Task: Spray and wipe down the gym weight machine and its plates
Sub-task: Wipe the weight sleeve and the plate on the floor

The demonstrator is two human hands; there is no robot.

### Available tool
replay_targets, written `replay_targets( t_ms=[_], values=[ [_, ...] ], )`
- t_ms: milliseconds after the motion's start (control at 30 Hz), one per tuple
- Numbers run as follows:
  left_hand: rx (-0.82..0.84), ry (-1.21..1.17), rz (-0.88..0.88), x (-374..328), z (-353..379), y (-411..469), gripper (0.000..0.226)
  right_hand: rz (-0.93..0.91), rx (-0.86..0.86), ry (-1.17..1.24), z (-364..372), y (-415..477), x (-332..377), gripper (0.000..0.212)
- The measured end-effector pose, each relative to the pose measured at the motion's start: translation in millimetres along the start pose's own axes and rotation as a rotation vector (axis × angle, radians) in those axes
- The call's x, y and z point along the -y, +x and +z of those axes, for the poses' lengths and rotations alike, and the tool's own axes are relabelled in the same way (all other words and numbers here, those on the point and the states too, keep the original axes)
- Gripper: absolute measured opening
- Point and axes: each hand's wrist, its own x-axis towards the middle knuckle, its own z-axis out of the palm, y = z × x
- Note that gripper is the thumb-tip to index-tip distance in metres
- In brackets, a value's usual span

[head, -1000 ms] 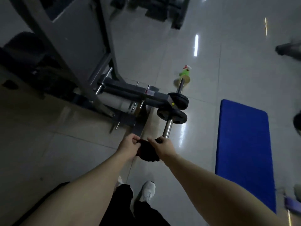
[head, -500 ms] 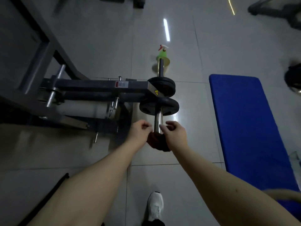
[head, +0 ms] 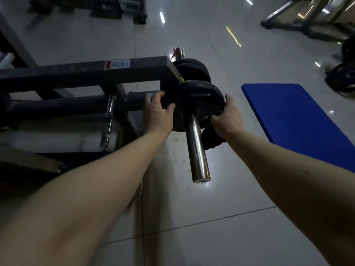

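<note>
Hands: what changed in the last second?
Both hands went forward from the end of the bar to the near plate: left hand grips its left edge, right hand its right edge, cloth beneath it. The plate stays on the bar.

L hand point(head: 157, 114) & R hand point(head: 228, 118) reach fwd, fingers point(head: 158, 96) curled.

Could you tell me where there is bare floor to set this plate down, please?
The plate, gripped by the left hand and right hand, has bare tile between the bar and the mat, and a wider patch past the bar's near end, toward the camera. Left of the bar it is crowded: the machine frame and its base fill the floor.
</note>
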Motion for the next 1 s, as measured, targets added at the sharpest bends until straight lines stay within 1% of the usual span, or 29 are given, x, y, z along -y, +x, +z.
replay_targets(
  t_ms=[67,133,300,500,600,667,767,833,900,1000],
  values=[
    [-0.044,0.061,0.080,11.6,3.6,1.4,0.044,-0.055,-0.039,-0.018,3.5,7.1,-9.1,0.063],
    [-0.069,0.104,0.126,19.4,4.9,3.8,0.044,-0.080,-0.057,0.015,7.6,13.4,-18.4,0.062],
    [-0.036,0.007,0.136,30.1,10.7,9.4,0.046,-0.090,-0.109,0.104,23.0,16.0,-33.6,0.058],
    [-0.078,0.063,0.152,36.9,15.5,12.8,0.051,-0.090,-0.176,0.191,37.7,17.6,-40.1,0.052],
    [-0.093,0.130,0.167,37.3,14.1,17.8,0.046,-0.108,-0.191,0.192,37.8,20.9,-42.6,0.045],
    [-0.092,0.163,0.166,35.2,12.5,19.5,0.043,-0.121,-0.189,0.189,37.9,23.1,-42.7,0.043],
    [-0.065,0.227,0.161,34.9,10.2,18.6,0.044,-0.111,-0.165,0.185,35.2,26.8,-42.2,0.046],
    [-0.036,0.253,0.158,34.5,6.8,21.9,0.044,-0.089,-0.123,0.177,32.3,31.3,-42.5,0.050],
    [-0.006,0.252,0.158,34.4,3.0,26.2,0.045,-0.080,-0.064,0.120,32.3,35.4,-44.0,0.054],
    [0.037,0.256,0.143,32.0,-2.1,29.9,0.050,-0.057,0.001,0.061,33.2,41.6,-49.5,0.053]
  ],
)
